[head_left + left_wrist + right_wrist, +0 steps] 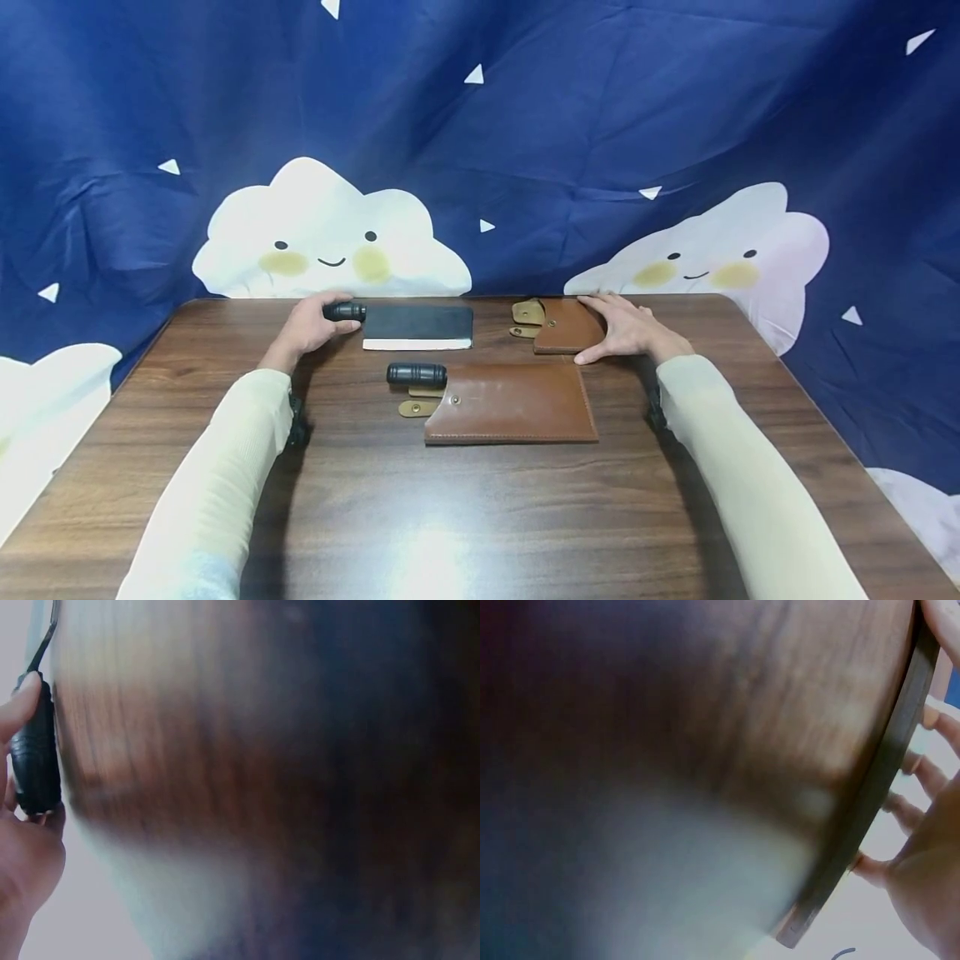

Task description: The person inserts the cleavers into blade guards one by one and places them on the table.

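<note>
A cleaver (417, 327) with a dark blade and pale cutting edge lies near the table's far edge. My left hand (309, 327) grips its black ribbed handle (36, 746), thumb on one side and fingers on the other. To the right is a small brown leather sheath (566, 325) with its snap straps (528, 312) pointing left. Over its right end, my right hand (626, 327) has its fingers spread, index fingertip by the far edge and thumb by the near corner. In the right wrist view, the fingertips (911, 761) sit along a dark edge.
Nearer me lies a larger brown leather sheath (517, 404) with a black handle (416, 374) sticking out of its left end. A strap with a snap (417, 408) extends beside it. Behind the wooden table (360, 508) hangs a blue cloud-print cloth (540, 100).
</note>
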The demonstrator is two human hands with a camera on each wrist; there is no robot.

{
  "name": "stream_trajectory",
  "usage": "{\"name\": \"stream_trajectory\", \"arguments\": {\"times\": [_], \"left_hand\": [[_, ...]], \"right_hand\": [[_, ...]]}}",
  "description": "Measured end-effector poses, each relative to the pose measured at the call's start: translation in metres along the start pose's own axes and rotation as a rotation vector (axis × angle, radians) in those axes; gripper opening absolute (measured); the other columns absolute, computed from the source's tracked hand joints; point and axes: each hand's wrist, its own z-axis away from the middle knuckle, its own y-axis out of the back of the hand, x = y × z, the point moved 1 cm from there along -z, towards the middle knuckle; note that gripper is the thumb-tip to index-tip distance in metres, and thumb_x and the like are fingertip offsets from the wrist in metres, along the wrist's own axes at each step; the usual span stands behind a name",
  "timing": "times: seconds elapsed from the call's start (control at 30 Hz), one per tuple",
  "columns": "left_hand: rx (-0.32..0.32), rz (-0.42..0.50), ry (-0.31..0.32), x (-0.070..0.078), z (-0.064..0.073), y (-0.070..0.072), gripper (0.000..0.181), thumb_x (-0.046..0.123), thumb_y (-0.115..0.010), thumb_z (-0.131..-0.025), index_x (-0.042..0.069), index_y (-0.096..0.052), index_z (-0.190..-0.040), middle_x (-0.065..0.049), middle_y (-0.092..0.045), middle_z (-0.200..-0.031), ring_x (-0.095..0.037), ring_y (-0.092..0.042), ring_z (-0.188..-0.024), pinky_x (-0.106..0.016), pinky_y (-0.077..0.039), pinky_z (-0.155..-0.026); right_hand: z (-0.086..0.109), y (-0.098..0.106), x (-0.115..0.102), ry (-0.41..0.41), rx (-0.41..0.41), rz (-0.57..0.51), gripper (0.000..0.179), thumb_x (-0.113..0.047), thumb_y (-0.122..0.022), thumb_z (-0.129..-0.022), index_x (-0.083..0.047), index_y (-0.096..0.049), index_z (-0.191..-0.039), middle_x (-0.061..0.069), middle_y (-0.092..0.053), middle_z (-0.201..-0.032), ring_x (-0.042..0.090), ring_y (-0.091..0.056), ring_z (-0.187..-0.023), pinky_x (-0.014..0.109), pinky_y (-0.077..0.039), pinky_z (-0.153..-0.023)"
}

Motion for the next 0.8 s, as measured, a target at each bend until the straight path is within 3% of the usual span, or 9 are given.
{"name": "stream_trajectory", "arguments": {"times": [0.33,0.8], "left_hand": [[0.004,-0.024,-0.003,0.0040,-0.0036,0.0031,0.044,0.018,-0.070,-0.096,0.002,-0.058,-0.136,-0.026,-0.054,-0.138,-0.043,-0.049,-0.125,-0.057,-0.034,-0.107],[-0.004,0.002,-0.051,0.0019,0.0011,0.0010,0.034,0.015,-0.064,-0.100,-0.001,-0.061,-0.130,-0.027,-0.057,-0.134,-0.041,-0.051,-0.120,-0.056,-0.035,-0.107]], "right_hand": [[-0.0001,0.0077,0.0017,-0.027,0.017,0.003,0.125,-0.078,-0.079,-0.063,-0.016,-0.030,-0.159,0.021,-0.020,-0.164,0.044,-0.016,-0.149,0.083,-0.013,-0.101],[0.0051,0.0046,0.0022,0.008,0.111,-0.028,0.117,-0.078,-0.078,-0.065,-0.015,-0.039,-0.155,0.015,-0.041,-0.155,0.042,-0.037,-0.135,0.070,-0.028,-0.096]]}}
